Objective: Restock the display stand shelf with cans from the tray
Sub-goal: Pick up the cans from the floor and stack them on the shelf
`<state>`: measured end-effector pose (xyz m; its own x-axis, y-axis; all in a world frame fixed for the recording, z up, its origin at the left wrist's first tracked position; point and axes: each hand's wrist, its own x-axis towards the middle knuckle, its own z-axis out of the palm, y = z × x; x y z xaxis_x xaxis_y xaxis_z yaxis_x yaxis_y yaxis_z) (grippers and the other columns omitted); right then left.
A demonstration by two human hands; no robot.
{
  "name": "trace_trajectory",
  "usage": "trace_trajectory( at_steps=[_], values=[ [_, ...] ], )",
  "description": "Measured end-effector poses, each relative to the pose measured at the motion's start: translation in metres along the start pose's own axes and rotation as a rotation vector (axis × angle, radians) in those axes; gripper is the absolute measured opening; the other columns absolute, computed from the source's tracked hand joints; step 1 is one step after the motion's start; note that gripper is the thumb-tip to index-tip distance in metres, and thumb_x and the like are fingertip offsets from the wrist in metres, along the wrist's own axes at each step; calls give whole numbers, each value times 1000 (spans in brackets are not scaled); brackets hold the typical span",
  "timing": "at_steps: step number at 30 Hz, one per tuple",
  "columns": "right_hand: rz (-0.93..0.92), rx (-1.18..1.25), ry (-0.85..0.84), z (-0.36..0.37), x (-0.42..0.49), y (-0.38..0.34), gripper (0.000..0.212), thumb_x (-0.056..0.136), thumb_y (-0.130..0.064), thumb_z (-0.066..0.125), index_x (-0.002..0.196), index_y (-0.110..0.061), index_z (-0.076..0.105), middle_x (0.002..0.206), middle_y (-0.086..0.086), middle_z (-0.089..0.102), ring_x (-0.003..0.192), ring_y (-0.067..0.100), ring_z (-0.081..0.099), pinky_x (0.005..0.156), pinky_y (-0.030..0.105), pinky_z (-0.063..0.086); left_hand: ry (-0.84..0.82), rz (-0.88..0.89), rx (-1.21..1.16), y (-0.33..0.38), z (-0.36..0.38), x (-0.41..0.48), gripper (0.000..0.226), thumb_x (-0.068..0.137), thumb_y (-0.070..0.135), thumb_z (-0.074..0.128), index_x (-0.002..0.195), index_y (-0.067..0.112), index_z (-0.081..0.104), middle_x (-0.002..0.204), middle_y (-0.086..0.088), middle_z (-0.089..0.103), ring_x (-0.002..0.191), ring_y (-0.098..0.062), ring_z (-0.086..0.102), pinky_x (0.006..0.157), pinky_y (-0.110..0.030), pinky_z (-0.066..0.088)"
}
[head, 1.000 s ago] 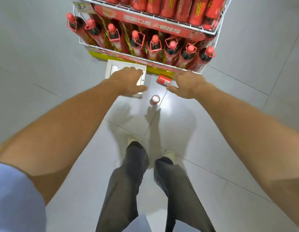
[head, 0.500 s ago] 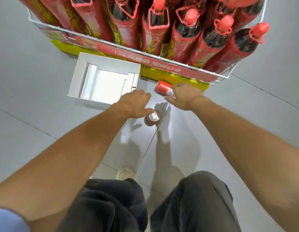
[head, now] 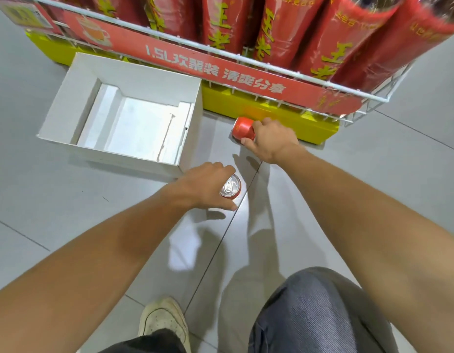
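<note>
Pickup is judged under way: upright can [head: 230,187] is clasped by left grip [head: 207,186], tipped can [head: 243,128] by right grip [head: 271,140]; lifting onto the shelf [head: 246,79] is called for.

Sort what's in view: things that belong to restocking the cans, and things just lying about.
For the job:
upright can, gripped by the left hand
can on its side, gripped by the right hand
white tray, no cans in it
display stand

Just there:
big red bottles
yellow base
shoe
</note>
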<state>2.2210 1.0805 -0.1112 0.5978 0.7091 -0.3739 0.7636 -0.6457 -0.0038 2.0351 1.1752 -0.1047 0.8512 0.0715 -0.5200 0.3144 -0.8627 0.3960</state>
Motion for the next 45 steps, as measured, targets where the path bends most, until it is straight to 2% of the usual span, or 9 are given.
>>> trace_trajectory(
  at_steps=[5,11,16,22,27,33,38,42,45],
  values=[
    [36,18,68,13,11,1,56,99,-52,57,138,-12,52,129,13,56,120,32,56,85,44,51,111,20,-66,-8,19,-3,66,71,52,69,126,23,48,114,-4,62,104,-30,59,83,-44,52],
    [55,38,153,30,-1,4,46,98,-34,66,131,-5,52,126,16,57,115,35,58,77,42,49,118,-2,-78,-13,19,-9,65,67,52,67,122,18,51,112,-7,64,99,-31,60,82,-43,52],
    [77,116,113,46,-46,17,48,96,-36,67,132,-7,53,123,14,56,113,34,59,80,43,52,163,-60,-148,-13,21,-14,68,65,54,65,118,14,54,109,-10,66,96,-32,62,80,-43,52],
    [173,143,-49,55,-91,38,53,88,-45,72,123,-8,55,118,14,58,105,35,63,71,37,44,294,-139,-220,-8,21,1,65,73,43,84,123,14,54,112,-11,66,99,-33,64,80,-40,53],
    [225,332,-94,60,-77,36,77,80,-61,77,135,-14,52,128,10,58,116,32,62,87,43,54,391,-142,-319,-4,31,8,75,73,39,87,134,13,53,121,-11,64,108,-32,63,91,-45,53],
    [264,429,-136,79,-73,30,55,83,-55,76,114,-11,63,110,11,65,98,31,64,74,37,51,393,-155,-377,0,26,13,65,73,34,89,125,14,55,114,-7,66,103,-28,63,87,-43,55],
    [234,577,-44,64,-85,28,49,73,-56,81,79,-13,60,82,7,63,80,29,61,61,32,42,361,-189,-399,11,13,6,67,65,25,91,122,12,57,112,-8,67,103,-31,63,88,-44,56],
    [126,664,89,9,-101,22,51,76,-47,85,107,-9,73,98,7,72,93,25,65,79,36,54,329,-176,-390,23,-24,-3,73,57,22,95,119,15,58,111,-7,68,100,-30,64,82,-44,59],
    [63,709,196,-55,-112,20,46,77,-41,87,109,-11,72,97,2,70,91,19,63,77,29,45,358,-128,-433,33,-75,-16,71,57,22,96,117,19,59,110,-2,67,99,-23,64,80,-35,58]
  ],
)
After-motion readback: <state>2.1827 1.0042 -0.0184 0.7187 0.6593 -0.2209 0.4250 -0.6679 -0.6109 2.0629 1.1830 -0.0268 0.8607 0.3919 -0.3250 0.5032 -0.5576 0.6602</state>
